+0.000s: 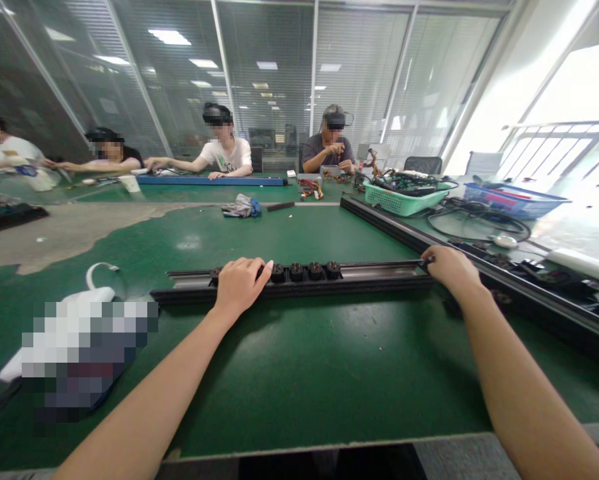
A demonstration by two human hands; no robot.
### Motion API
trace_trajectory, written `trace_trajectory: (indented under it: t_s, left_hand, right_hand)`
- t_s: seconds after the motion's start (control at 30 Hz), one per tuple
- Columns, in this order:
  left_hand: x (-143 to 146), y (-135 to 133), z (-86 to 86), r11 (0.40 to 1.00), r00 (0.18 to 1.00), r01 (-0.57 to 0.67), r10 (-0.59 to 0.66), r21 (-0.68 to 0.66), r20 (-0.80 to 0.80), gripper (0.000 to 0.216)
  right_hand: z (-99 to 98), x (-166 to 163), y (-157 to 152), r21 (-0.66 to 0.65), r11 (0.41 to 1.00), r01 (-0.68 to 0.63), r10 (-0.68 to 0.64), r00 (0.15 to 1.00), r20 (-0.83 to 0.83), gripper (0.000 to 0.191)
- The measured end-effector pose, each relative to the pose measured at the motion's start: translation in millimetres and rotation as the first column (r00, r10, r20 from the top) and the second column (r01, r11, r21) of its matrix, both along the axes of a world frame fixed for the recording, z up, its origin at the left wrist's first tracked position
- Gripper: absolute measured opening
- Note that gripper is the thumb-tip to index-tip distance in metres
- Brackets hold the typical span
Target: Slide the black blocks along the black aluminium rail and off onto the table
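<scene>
A long black power strip housing (379, 288) lies across the green table in front of me, its open top showing a metallic channel. Several round black sockets (315, 269) sit in a row near its middle. My left hand (239, 283) is laid over the left part of this row, fingers curled over the far side and thumb pointing right, covering some sockets. At the strip's right end, my right hand (449, 270) has its fingers closed on the end of the channel; a small dark part shows at the fingertips, its kind unclear.
A longer black rail (404, 230) runs diagonally at the right. Behind it stand a green basket (404, 200) of cables and a blue basket (514, 200). Gloves (242, 207) lie farther back. A white item (69, 327) is at left. Several people sit across the table.
</scene>
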State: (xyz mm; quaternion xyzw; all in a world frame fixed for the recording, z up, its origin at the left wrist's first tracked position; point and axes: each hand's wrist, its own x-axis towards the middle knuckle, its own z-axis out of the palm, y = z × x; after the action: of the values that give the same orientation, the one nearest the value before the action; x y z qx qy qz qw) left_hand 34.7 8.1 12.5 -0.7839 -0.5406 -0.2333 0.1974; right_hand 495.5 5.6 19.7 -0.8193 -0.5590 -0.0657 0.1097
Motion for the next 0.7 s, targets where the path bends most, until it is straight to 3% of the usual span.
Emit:
trace_trajectory:
  t_s: [0.7]
  left_hand:
    - [-0.4,0.7,0.1,1.0,1.0,0.01,-0.01,0.009,-0.001,0.057]
  right_hand:
    - [-1.8,7.6,1.3,0.007,0.999,0.044,-0.044,0.999,0.019,0.033]
